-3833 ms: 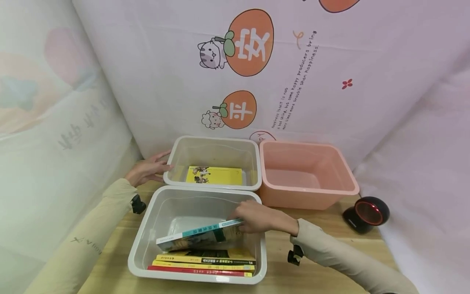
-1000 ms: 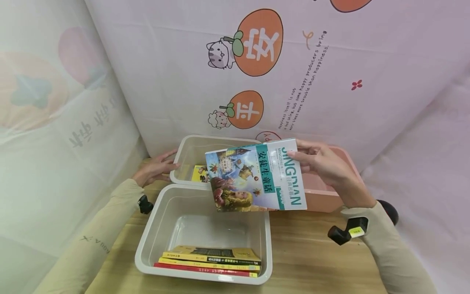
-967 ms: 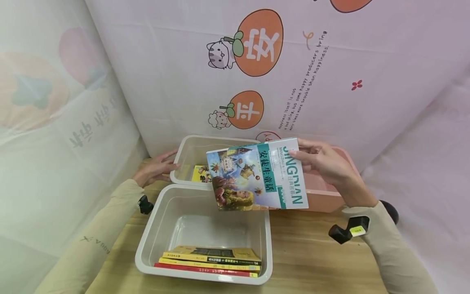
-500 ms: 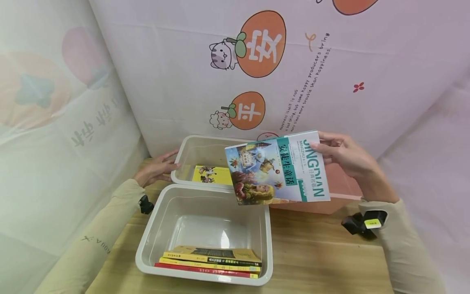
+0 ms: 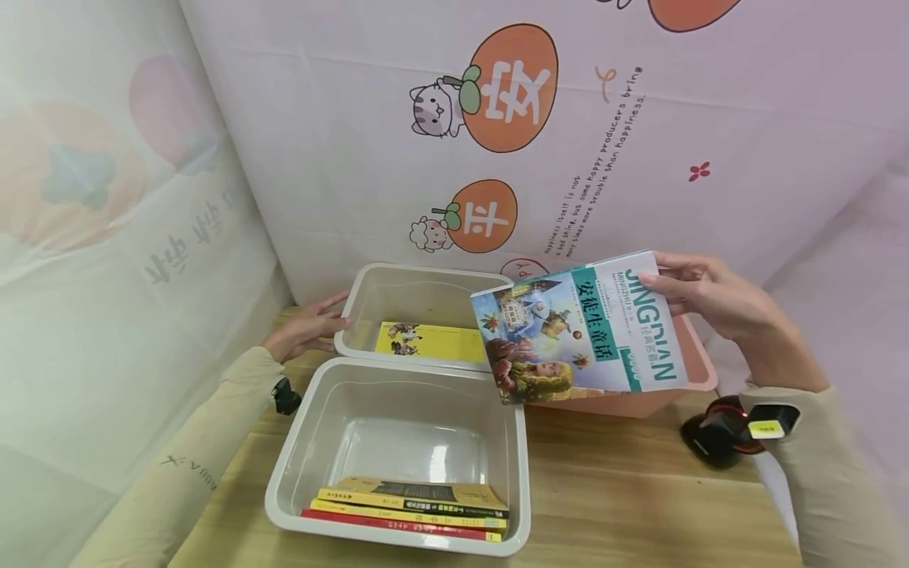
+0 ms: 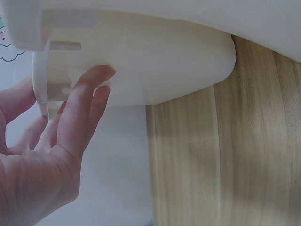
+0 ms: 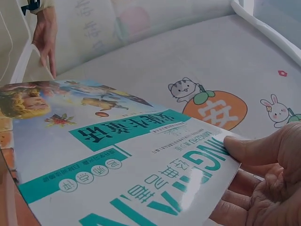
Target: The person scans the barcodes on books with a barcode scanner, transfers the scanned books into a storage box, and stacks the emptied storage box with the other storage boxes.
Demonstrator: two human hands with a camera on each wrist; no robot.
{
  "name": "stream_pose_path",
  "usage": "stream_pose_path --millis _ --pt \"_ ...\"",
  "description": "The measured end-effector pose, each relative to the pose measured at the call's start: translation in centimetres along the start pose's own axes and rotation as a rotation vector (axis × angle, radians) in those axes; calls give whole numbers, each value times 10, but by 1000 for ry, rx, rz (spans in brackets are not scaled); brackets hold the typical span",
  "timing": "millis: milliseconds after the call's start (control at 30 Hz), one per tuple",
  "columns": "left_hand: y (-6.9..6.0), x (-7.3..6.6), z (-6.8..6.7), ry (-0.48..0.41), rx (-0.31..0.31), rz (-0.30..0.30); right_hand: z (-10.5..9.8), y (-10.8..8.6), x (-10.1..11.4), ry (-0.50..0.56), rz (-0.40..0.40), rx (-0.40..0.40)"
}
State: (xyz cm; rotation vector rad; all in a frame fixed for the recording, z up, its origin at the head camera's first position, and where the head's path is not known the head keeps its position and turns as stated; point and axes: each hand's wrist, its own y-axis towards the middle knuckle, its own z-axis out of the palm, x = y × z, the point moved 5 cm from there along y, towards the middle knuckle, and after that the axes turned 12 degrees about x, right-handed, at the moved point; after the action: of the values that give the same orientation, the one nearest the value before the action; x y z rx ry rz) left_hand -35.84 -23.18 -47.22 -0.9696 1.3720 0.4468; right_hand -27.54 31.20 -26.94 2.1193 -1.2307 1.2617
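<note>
My right hand pinches a paperback book by its right edge, thumb on the white and teal cover and fingers beneath. The book is tilted, its picture side up, above the pink plastic bin, and covers much of it. In the right wrist view the thumb presses on the book's cover. My left hand holds the left rim of the back off-white bin; the left wrist view has its fingers under the rim against the outer wall. Inside lies a yellow book.
A front off-white bin holds several thin books along its near wall, spines up. A black round-headed device stands at the right on the wooden table. Printed white cloth walls the back and sides.
Earlier the book leaned in the front bin under my right hand. It has been lifted out, turned cover up, and carried right over the pink bin. My left hand stays at the back bin's rim.
</note>
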Motion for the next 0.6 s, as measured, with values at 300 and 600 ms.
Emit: stream_pose_path --millis 300,600 --pt "2 -2 2 -3 15 -11 -30 -25 -10 -87 36 -59" --pt "2 0 -4 -50 46 -4 -51 -51 -37 -204 70 -87"
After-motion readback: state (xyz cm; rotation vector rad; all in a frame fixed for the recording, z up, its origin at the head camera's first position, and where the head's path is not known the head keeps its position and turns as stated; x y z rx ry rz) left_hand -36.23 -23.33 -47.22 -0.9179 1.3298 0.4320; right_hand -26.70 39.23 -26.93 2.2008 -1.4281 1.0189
